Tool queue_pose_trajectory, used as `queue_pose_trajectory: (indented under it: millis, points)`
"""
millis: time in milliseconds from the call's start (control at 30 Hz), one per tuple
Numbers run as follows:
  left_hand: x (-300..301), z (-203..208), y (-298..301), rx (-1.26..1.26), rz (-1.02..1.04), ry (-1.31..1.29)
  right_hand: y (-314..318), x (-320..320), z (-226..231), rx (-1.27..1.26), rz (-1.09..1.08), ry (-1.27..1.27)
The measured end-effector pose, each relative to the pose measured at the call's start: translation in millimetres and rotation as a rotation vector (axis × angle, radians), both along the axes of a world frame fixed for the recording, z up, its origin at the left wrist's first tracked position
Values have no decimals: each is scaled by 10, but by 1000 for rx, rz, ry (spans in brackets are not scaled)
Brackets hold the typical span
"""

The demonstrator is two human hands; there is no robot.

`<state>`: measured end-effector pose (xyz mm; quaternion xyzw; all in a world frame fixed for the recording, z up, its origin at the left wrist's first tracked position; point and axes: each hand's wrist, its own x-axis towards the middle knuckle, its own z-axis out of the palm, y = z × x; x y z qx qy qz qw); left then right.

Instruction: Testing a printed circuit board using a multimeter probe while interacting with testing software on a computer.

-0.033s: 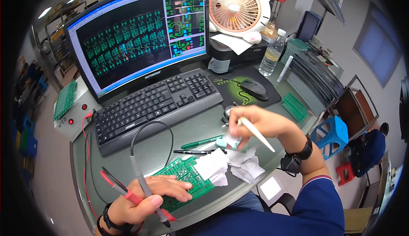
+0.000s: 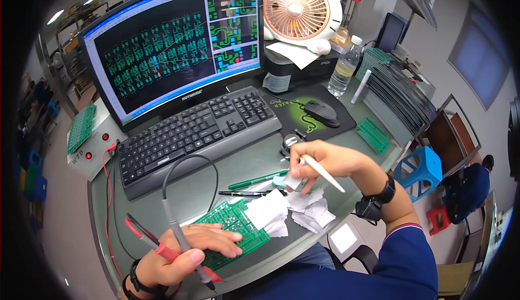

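My left hand point(image 2: 184, 251) is closed around a red test probe point(image 2: 169, 252) and a grey test probe point(image 2: 181, 235), both crossing under its thumb. Its fingertips rest on a green circuit board point(image 2: 238, 221) near the desk's front edge. Raised to the right, my right hand point(image 2: 327, 162) pinches a small white scrap of paper point(image 2: 293, 182) in its fingertips. A white pen-like stick point(image 2: 325, 174) is also held in that hand, slanting down to the right. Torn white paper pieces point(image 2: 311, 213) lie below it, and another white sheet point(image 2: 265, 209) overlaps the board's right part.
A green pen point(image 2: 254, 180) and a black pen point(image 2: 244, 194) lie behind the board. Farther back are a keyboard point(image 2: 197, 135), a monitor point(image 2: 157, 56), a mouse point(image 2: 322, 113), a bottle point(image 2: 344, 70) and a fan point(image 2: 298, 10). Probe cables loop at the left.
The right hand has shifted slightly and its fingertips, blurred before, now show the paper scrap clearly. The left hand stays on the board with the probes.
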<state>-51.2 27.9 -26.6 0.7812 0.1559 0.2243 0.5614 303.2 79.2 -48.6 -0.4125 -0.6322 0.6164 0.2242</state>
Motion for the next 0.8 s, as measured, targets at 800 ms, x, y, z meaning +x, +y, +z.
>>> queue_pose_trajectory:
  millis: [800]
  points:
    - [127,8,-22,-18,116,100,-619,238,-744,1225,40,-632]
